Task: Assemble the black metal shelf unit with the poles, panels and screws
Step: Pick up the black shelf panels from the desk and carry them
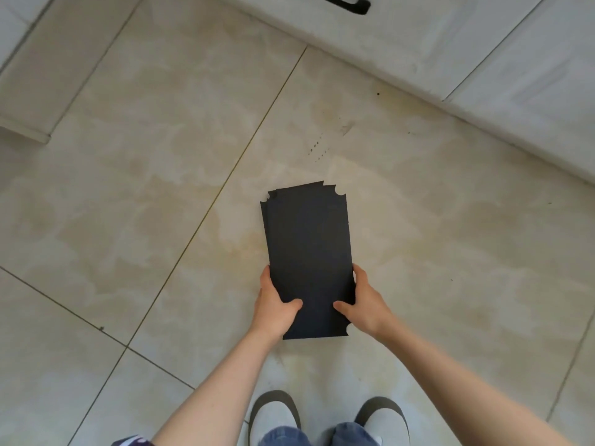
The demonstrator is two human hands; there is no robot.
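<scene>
Black metal panels (pixel 307 252) pinched between left hand (pixel 273 305) and right hand (pixel 363 304) fingers.

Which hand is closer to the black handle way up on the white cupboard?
Right. The black handle lies far ahead, almost straight above the right hand; the left hand sits further left. Both grip the black panels.

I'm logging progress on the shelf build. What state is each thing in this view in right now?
black panels: stacked slightly askew, held above the floor, not yet assembled.
left hand: grips the stack's near left edge, thumb on top.
right hand: grips the near right edge, thumb on top.
drawer handle: on a closed white cabinet front.
tiled floor: stained; no poles or screws in view.
</scene>
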